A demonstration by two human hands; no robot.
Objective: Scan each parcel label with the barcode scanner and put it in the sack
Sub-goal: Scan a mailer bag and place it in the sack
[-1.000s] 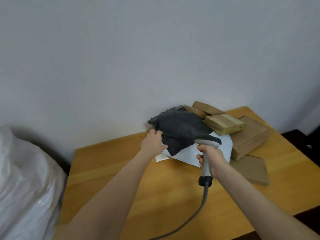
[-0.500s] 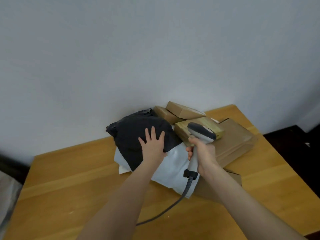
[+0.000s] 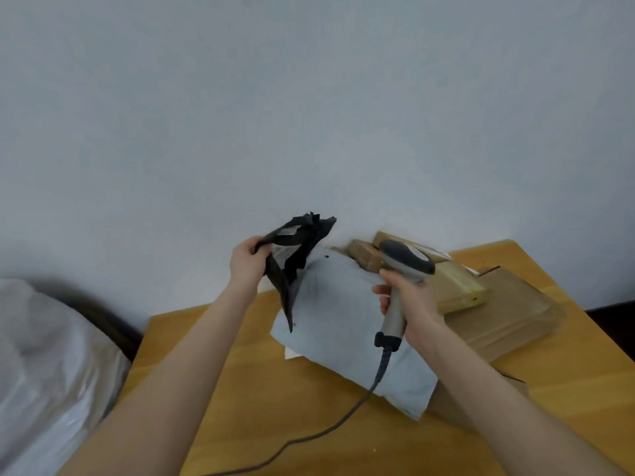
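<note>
My left hand (image 3: 246, 264) grips the black plastic parcel (image 3: 294, 255) by its edge and holds it tipped up on end above the pile, a pale label showing on its turned-up face. My right hand (image 3: 410, 298) grips the handle of the grey barcode scanner (image 3: 402, 269), its head raised to the right of the black parcel. Under both lies a pale blue-white mailer bag (image 3: 347, 331). The white sack (image 3: 44, 372) bulges at the left edge, beside the table.
Several brown cardboard boxes (image 3: 460, 286) and a flat brown envelope (image 3: 508, 317) are stacked at the back right of the wooden table (image 3: 261, 400). The scanner's cable (image 3: 330, 431) trails over the table toward me. A plain wall stands close behind.
My left hand went from lying flat on the black parcel to gripping its edge and lifting it upright. The scanner stayed in my right hand. The view swung left, bringing the sack back in.
</note>
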